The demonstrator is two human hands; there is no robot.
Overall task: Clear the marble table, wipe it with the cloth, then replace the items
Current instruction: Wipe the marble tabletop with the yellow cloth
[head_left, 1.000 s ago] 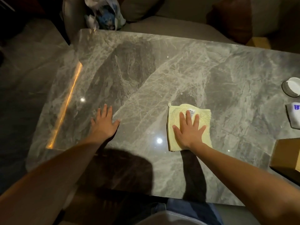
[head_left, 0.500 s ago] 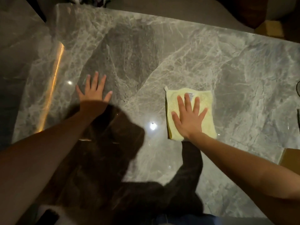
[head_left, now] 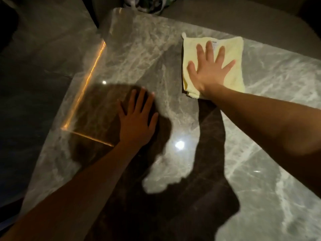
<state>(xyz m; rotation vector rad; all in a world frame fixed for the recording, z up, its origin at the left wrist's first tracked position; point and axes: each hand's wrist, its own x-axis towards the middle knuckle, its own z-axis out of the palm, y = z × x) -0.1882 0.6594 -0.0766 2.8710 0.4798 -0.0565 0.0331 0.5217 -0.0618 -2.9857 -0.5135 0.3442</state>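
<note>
Pressing flat with fingers spread, the right hand (head_left: 209, 70) pins the pale yellow square cloth (head_left: 231, 54) near the far edge of the grey veined marble table (head_left: 260, 119); the left hand (head_left: 137, 119), splayed, braces nearer.

Yellow cloth (head_left: 233, 54) flat, probably folded, on marble table (head_left: 260, 153).

Cloth (head_left: 231, 54) pushed to table's far edge (right hand (head_left: 209, 73) flat).
</note>
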